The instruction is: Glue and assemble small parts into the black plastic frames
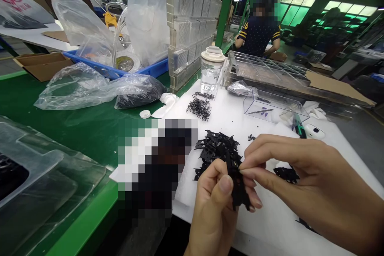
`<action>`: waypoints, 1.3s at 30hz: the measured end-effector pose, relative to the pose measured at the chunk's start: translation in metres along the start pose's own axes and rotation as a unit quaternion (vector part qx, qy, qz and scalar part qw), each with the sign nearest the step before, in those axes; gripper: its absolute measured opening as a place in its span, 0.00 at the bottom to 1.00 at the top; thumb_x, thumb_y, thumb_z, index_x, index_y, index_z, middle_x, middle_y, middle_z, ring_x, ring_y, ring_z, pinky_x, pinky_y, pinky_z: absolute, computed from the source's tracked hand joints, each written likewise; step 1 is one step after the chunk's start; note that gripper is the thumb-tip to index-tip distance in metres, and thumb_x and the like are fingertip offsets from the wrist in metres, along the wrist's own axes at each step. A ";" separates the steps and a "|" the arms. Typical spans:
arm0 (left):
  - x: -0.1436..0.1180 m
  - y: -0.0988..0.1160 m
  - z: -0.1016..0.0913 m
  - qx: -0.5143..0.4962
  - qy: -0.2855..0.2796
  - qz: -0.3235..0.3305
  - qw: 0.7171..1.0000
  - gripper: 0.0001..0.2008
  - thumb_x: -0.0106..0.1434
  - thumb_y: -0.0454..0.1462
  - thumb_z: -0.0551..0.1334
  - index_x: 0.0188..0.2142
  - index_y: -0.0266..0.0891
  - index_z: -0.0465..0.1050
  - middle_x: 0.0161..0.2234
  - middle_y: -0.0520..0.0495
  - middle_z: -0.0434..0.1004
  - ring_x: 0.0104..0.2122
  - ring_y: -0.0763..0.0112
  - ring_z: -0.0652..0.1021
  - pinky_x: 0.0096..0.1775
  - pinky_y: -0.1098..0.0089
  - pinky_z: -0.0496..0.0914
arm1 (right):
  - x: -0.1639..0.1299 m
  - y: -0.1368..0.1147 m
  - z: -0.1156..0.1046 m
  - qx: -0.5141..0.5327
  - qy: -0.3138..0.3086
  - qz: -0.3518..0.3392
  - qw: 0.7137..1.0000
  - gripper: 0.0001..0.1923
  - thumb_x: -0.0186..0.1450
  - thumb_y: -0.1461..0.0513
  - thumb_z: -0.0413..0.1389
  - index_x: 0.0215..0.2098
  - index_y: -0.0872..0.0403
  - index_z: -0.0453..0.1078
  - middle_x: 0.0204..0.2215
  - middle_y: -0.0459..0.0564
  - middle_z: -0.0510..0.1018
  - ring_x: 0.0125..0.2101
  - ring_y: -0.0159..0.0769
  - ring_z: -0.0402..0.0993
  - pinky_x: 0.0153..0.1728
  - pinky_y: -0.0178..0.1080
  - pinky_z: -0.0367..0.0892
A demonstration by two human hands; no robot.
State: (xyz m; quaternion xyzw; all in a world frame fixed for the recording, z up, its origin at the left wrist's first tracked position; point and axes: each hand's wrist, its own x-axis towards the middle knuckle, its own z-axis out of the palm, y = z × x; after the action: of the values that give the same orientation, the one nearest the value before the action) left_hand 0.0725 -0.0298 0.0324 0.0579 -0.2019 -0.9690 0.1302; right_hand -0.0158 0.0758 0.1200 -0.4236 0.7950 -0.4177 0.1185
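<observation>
My left hand is closed around a flat black plastic part with notched edges, held tilted above the white work surface. From the right, the thumb and forefinger of my right hand pinch together against the part's upper edge. Whatever sits between those fingertips is too small or hidden to name. Just behind my left hand lies a heap of similar black parts. More black pieces show partly beneath my right hand. Tiny black bits are scattered near its fingers.
Farther back is a pile of thin black pieces. A lidded clear cup stands beside stacked clear trays. A transparent box and a white case are at right. Plastic bags lie left; a person sits beyond.
</observation>
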 end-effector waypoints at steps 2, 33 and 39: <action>0.000 0.000 -0.001 -0.001 -0.001 0.000 1.000 0.16 0.66 0.45 0.71 0.32 0.35 0.75 0.24 0.50 0.77 0.25 0.75 0.77 0.31 0.78 0.70 | 0.001 0.000 0.000 0.000 0.002 0.008 1.000 0.11 0.68 0.68 0.60 0.31 0.47 0.78 0.29 0.38 0.81 0.32 0.26 0.77 0.33 0.28 0.69; 0.002 0.003 0.000 -0.030 0.009 -0.015 0.999 0.14 0.66 0.43 0.71 0.32 0.35 0.76 0.28 0.48 0.82 0.21 0.79 0.77 0.25 0.83 0.70 | 0.002 0.000 0.001 0.010 0.003 0.047 0.999 0.12 0.67 0.68 0.60 0.29 0.45 0.77 0.26 0.37 0.81 0.32 0.29 0.78 0.38 0.30 0.72; 0.000 0.004 0.000 -0.021 0.011 -0.020 1.000 0.14 0.66 0.43 0.71 0.31 0.35 0.75 0.28 0.48 0.82 0.21 0.80 0.76 0.25 0.83 0.70 | 0.004 -0.002 0.002 0.018 0.009 0.052 0.998 0.13 0.66 0.70 0.60 0.30 0.47 0.78 0.25 0.40 0.81 0.32 0.31 0.78 0.38 0.32 0.72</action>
State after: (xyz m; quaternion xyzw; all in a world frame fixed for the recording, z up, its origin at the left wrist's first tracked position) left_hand 0.0730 -0.0333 0.0341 0.0702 -0.1787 -0.9747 0.1145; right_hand -0.0164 0.0710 0.1210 -0.3759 0.8095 -0.4287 0.1406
